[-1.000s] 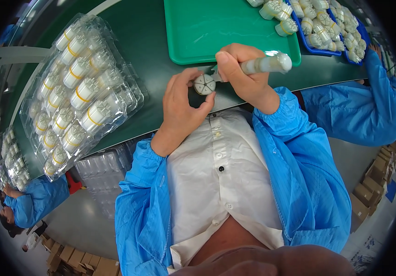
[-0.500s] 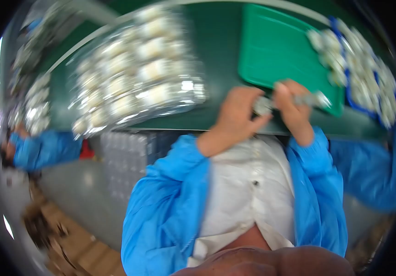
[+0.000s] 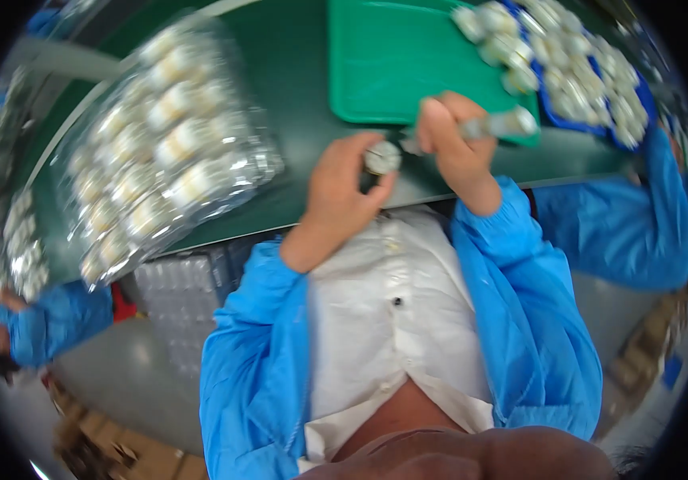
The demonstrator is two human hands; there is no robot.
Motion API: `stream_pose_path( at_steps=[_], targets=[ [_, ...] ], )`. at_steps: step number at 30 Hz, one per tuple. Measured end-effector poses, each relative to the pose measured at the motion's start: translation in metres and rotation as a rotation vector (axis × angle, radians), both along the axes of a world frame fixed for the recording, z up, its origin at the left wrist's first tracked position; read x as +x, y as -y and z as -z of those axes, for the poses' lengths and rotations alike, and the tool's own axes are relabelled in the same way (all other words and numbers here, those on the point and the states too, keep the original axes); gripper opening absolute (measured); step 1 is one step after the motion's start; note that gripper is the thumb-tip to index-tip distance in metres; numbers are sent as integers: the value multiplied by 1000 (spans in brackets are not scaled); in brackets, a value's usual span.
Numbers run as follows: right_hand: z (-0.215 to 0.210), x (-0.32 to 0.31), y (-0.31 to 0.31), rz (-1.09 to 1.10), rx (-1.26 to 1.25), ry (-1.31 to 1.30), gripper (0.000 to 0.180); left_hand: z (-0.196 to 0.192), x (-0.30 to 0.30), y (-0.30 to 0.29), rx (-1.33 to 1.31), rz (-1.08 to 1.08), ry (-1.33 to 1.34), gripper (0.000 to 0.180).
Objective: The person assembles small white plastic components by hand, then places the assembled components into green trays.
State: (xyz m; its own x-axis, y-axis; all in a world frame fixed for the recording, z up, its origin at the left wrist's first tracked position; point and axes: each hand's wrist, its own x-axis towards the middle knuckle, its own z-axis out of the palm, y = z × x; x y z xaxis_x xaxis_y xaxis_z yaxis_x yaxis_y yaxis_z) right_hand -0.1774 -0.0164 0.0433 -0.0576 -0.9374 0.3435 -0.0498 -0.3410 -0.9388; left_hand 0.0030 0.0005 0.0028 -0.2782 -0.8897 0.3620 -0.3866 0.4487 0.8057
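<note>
Near the front edge of the green worktop [image 3: 296,108], my left hand [image 3: 336,192] closes its thumb and fingers around a small round part [image 3: 382,158] with a whitish, silvery top face. My right hand [image 3: 460,152], just to its right, is wrapped around a pale, translucent tube-shaped hand tool [image 3: 500,125]. The tool lies sideways through the fist, its blunt end sticking out to the right. Its narrow end points left toward the round part, with a small gap seeming to show between them. Blur hides the tip and the tool's exact kind.
A plastic-wrapped tray of white-and-cream round parts [image 3: 176,136] lies on the left. Beyond my hands is a green tray [image 3: 392,64]; whitish parts [image 3: 508,48] cover its right side. A blue tray [image 3: 548,108] holds more. Co-workers' blue sleeves [image 3: 600,224] show at both sides.
The whole view has shifted and tilted, so the worktop and trays appear farther left. Both hands keep their holds, and the round part's top now shows more fully.
</note>
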Motion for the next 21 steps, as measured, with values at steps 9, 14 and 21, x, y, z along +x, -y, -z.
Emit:
stream_pose_path(
  at_steps=[9,14,21],
  targets=[
    [8,2,5,-59,-120,-145,36,4,-10,3,20,114,-162,55],
    [11,5,2,-37,-136,-165,35,1,-8,6,-111,60,30,54],
    [7,-5,5,-101,-79,-112,32,-1,-6,0,-18,38,-34,56]
  ],
)
